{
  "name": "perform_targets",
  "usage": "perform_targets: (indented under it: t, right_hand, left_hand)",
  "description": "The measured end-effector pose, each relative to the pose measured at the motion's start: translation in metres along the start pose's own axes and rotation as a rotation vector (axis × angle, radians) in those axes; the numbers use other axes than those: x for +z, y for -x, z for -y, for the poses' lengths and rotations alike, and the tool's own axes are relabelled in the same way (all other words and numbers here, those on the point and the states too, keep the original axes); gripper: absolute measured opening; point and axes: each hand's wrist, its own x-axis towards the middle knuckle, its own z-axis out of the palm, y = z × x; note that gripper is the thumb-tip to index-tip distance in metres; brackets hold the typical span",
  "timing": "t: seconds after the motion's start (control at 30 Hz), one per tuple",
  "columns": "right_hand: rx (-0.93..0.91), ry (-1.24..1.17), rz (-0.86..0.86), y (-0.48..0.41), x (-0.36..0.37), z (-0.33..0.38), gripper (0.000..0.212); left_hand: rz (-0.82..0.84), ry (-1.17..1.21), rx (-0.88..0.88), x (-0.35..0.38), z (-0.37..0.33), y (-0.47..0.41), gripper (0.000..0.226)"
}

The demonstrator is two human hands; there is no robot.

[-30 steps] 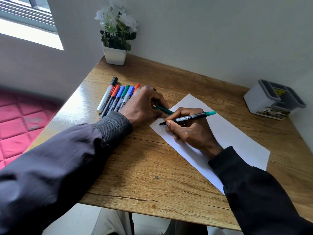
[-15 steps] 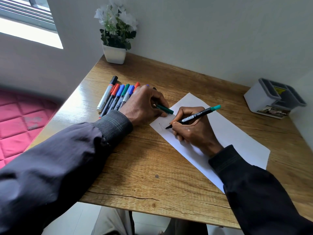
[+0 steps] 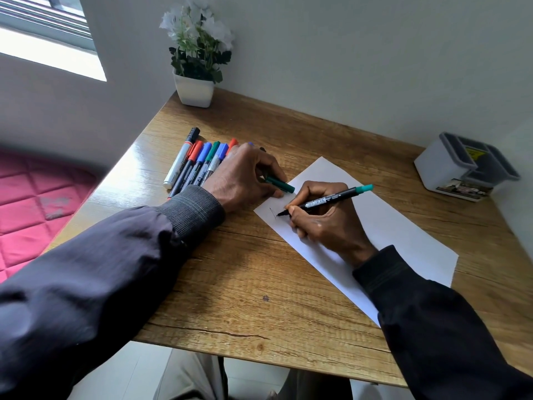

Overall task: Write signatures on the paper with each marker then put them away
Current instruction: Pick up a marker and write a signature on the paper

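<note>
A white sheet of paper (image 3: pixel 398 226) lies slanted across the wooden table (image 3: pixel 259 284). My right hand (image 3: pixel 326 223) grips a black marker with a teal end (image 3: pixel 328 199), its tip touching the paper's near-left corner beside a thin pen stroke (image 3: pixel 272 212). My left hand (image 3: pixel 245 177) rests at the paper's left corner and holds a green marker cap (image 3: pixel 279 184) between its fingers. A row of several markers (image 3: pixel 199 161) with black, red, blue and green caps lies to the left of that hand, partly hidden by it.
A white organizer box with grey compartments (image 3: pixel 461 168) stands at the table's far right. A white pot of flowers (image 3: pixel 194 88) sits in the far left corner against the wall. A pink quilted surface (image 3: pixel 34 209) lies below the table's left edge.
My right hand has drawn the marker's tip across the paper's corner, leaving a thin stroke. The left hand has stayed in place with the cap.
</note>
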Motion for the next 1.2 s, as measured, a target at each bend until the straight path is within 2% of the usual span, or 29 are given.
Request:
perform_targets:
  t: [0.17,0.5,1.07,1.2]
  right_hand:
    - [0.019,-0.031,-0.057,0.0013,-0.0004,0.0012,0.012]
    - [0.025,0.024,-0.03,0.001,-0.0004,0.0022,0.011]
    - [0.052,0.008,-0.097,-0.0005,0.001,-0.0004,0.008]
    - [0.072,-0.016,-0.12,-0.0001,0.0014,-0.001,0.017]
  left_hand:
    - [-0.012,-0.013,-0.005,0.0007,0.0006,0.0,0.021]
    - [0.015,-0.016,0.01,-0.0012,-0.001,0.0008,0.021]
    - [0.007,-0.005,-0.008,-0.0005,0.0001,0.0013,0.021]
    - [-0.008,-0.007,-0.014,0.0001,-0.0003,0.001,0.021]
